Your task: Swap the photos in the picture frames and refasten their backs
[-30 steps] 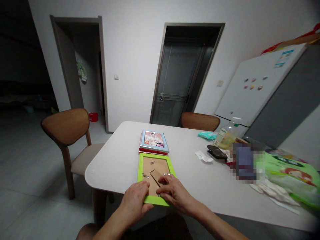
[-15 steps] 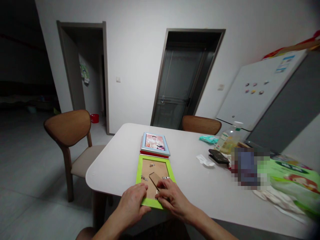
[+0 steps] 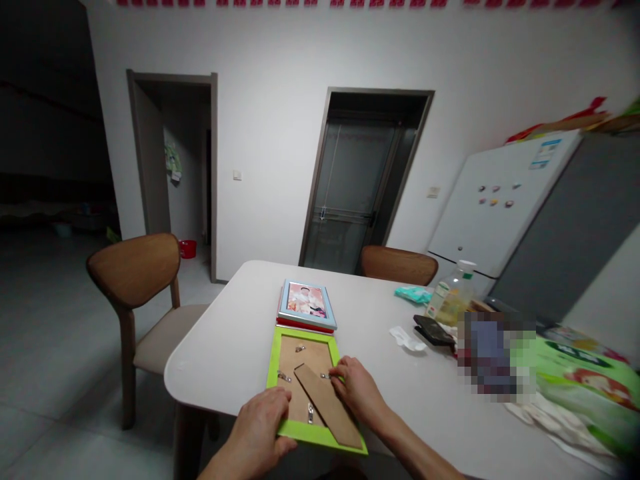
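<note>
A lime-green picture frame (image 3: 273, 357) lies face down at the table's near edge, its brown backing board showing. A brown easel stand (image 3: 327, 407) slants across the back, and small metal clips (image 3: 300, 348) sit around the backing. My left hand (image 3: 264, 421) grips the lower left corner, fingers closed along the rim. At the right rim, the bent fingers of my right hand (image 3: 361, 393) close on a metal clip, which they partly cover. Just beyond lies a light-blue framed photo (image 3: 306, 303) on top of a red frame (image 3: 305, 325).
On the white table (image 3: 225, 340) at right are a bottle (image 3: 450, 297), a teal packet (image 3: 414, 294), a black wallet-like item (image 3: 434, 330), a crumpled white tissue (image 3: 407, 339) and a green package (image 3: 585, 367). Wooden chairs (image 3: 135, 270) stand at the left and far sides.
My right hand has moved from the bottom clip up to the right-hand clip, uncovering the easel stand. My left hand keeps its hold on the corner. The view has tilted upward.
</note>
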Available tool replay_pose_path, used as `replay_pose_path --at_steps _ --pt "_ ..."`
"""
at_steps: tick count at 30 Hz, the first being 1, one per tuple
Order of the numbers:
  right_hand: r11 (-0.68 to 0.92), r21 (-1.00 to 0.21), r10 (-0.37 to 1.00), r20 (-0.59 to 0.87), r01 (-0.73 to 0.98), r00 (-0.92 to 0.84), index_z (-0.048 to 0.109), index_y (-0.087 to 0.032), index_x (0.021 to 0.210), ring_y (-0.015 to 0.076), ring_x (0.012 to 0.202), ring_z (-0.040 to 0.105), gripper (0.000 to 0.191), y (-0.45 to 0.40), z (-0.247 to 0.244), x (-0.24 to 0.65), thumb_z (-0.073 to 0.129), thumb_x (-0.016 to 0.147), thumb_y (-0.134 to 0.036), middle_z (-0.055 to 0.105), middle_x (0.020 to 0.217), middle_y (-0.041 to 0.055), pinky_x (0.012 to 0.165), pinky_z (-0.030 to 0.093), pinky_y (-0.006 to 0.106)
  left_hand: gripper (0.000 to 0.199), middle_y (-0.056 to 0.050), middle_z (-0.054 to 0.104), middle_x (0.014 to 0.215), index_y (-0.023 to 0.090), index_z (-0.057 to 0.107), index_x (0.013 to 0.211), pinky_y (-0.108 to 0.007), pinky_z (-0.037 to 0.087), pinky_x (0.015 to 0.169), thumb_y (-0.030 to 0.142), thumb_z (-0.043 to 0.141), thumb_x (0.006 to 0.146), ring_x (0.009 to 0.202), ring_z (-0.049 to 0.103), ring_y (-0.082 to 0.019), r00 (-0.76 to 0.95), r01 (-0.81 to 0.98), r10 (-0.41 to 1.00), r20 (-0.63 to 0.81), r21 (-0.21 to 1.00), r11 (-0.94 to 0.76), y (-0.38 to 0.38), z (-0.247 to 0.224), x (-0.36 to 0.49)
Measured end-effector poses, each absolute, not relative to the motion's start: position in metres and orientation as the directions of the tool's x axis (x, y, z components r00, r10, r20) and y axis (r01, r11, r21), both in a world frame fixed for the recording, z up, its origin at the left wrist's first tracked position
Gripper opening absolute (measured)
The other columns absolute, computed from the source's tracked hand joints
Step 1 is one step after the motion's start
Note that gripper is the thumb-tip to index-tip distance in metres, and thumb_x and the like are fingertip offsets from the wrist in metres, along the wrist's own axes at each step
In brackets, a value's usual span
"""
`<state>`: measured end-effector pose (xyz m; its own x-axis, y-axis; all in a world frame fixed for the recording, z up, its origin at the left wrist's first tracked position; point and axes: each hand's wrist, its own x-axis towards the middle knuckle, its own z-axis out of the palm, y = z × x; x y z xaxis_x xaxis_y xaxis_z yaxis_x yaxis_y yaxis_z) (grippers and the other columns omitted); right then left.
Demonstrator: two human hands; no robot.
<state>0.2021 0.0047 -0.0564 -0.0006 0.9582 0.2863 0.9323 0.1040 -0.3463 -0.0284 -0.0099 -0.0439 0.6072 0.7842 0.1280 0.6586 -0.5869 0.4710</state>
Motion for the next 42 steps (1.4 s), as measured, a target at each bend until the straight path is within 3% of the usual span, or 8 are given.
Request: replay_pose_path --at_steps 8,16,25,31,39,42 --pt "0.092 -0.351 0.936 0.351 0.932 0.040 0.062 -0.016 0.064 0.0151 0.076 0.048 0.024 0.010 -0.064 0.194 0.040 0.074 -0.015 0.054 0.075 0.0064 0.067 0.036 0.023 0.046 -0.002 0.054 0.108 0.021 0.047 0.103 -0.025 0.035 0.085 0.026 0.059 0.059 0.098 0.048 -0.018 0.596 0.662 0.791 0.142 0.471 -0.583 -0.010 -0.048 -0.027" --pt "0.140 -0.388 0.937 0.349 0.911 0.005 0.056 -0.017 0.062 0.0152 0.075 0.048 0.016 0.017 -0.064 0.197 0.042 0.068 -0.012 0.051 0.076 0.0046 0.069 0.037 0.025 0.057 -0.004 0.048 0.118 0.020 0.044 0.111 -0.024 0.029 0.093 0.026 0.061 0.057 0.108 0.042 -0.018 0.596 0.662 0.796 0.108 0.496 -0.562 -0.006 -0.054 -0.026" --pt "0.151 -0.372 0.928 0.372 0.916 -0.002 0.052 -0.018 0.061 0.0153 0.072 0.048 0.012 0.015 -0.066 0.197 0.043 0.068 -0.014 0.050 0.073 0.0042 0.066 0.037 0.025 0.050 -0.004 0.054 0.107 0.019 0.047 0.104 -0.026 0.036 0.087 0.025 0.061 0.056 0.098 0.048 -0.020 0.614 0.648 0.780 0.118 0.490 -0.584 -0.006 -0.052 -0.027" --pt "0.141 -0.416 0.940 0.340 0.898 0.010 0.055 -0.017 0.061 0.0155 0.073 0.049 0.017 0.009 -0.063 0.196 0.040 0.071 -0.015 0.050 0.074 0.0050 0.069 0.038 0.026 0.049 -0.003 0.054 0.107 0.020 0.046 0.104 -0.026 0.036 0.087 0.025 0.062 0.058 0.097 0.048 -0.019 0.592 0.626 0.785 0.182 0.510 -0.590 -0.012 -0.052 -0.029" --pt "0.140 -0.400 0.944 0.329 0.906 -0.001 0.058 -0.017 0.059 0.0158 0.074 0.049 0.019 0.012 -0.055 0.195 0.042 0.068 -0.014 0.053 0.074 0.0056 0.068 0.038 0.026 0.047 -0.003 0.049 0.118 0.022 0.048 0.103 -0.028 0.031 0.094 0.022 0.060 0.057 0.108 0.042 -0.020 0.595 0.647 0.795 0.117 0.519 -0.559 -0.006 -0.054 -0.026" --pt "0.223 -0.400 0.934 0.348 0.889 -0.078 0.063 -0.018 0.069 0.0167 0.080 0.048 0.018 0.022 -0.047 0.171 0.045 0.068 -0.014 0.056 0.081 0.0059 0.072 0.036 0.027 0.049 -0.003 0.047 0.120 0.022 0.048 0.103 -0.028 0.030 0.095 0.021 0.062 0.056 0.110 0.041 -0.020 0.615 0.648 0.785 0.080 0.515 -0.561 -0.003 -0.057 -0.025"
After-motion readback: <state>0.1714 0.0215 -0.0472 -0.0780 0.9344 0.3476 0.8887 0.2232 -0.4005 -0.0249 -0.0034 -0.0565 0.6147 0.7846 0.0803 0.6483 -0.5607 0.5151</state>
